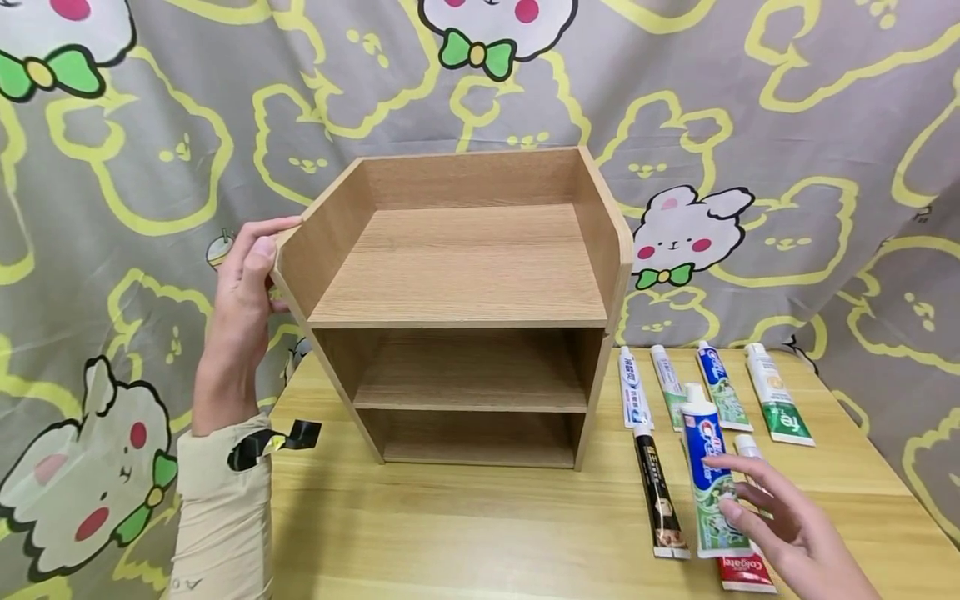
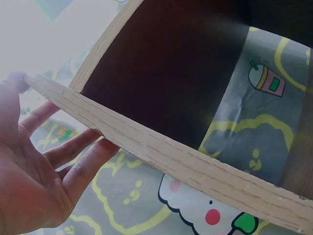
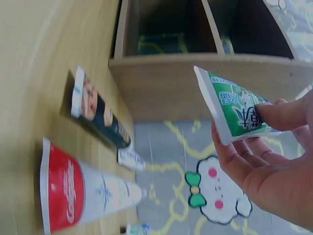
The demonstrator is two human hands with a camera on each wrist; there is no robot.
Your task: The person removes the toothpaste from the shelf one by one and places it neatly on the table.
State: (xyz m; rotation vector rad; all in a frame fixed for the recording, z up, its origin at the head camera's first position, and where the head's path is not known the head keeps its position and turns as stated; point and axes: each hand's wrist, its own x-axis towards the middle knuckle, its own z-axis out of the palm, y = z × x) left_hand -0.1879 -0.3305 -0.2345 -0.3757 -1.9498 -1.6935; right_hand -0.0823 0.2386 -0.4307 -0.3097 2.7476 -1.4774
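Note:
A small wooden desktop shelf (image 1: 465, 267) stands on the table with two open compartments under its top. My left hand (image 1: 242, 308) grips the upper front corner of its left side panel, thumb on one side and fingers on the other. In the left wrist view the fingers (image 2: 90, 171) lie along the panel edge (image 2: 161, 149). My right hand (image 1: 787, 517) pinches a blue and green Crest toothpaste tube (image 1: 712, 492), cap pointing up and away. It is raised over the other tubes and partly hides the red and white Colgate tube (image 3: 73, 193). A black toothpaste tube (image 1: 658, 500) lies just left of it.
Several more toothpaste tubes lie right of the shelf, among them a white and blue one (image 1: 633, 387), another Crest tube (image 1: 722, 383) and a white and green one (image 1: 778, 396). A patterned curtain (image 1: 795, 125) hangs behind the wooden table (image 1: 465, 533).

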